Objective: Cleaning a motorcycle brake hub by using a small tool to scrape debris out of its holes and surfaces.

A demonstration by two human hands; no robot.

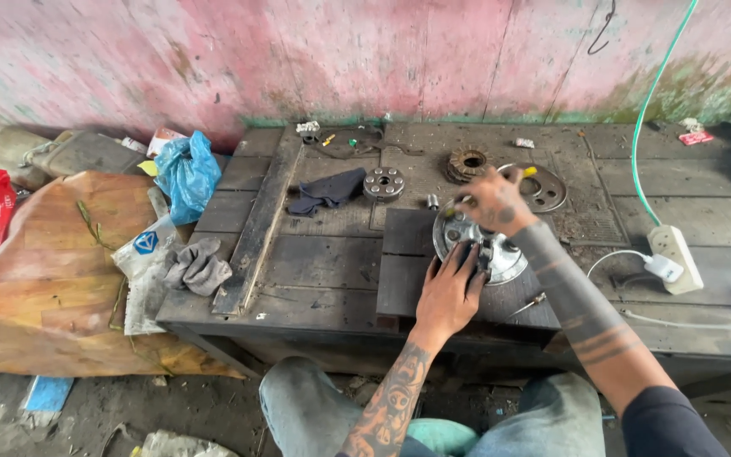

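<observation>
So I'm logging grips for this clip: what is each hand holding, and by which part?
The right hand grips a yellow-handled tool by its handle. The left hand holds nothing; it presses flat on the round metal part, at its near edge.

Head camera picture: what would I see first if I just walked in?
First the two hands on the round shiny metal part in the middle of the dark wooden bench: the left hand presses flat on its near edge, and the right hand works at its far edge with a yellow-handled tool. Then the bright blue plastic bag at the bench's left end and the peeling pink wall behind.
</observation>
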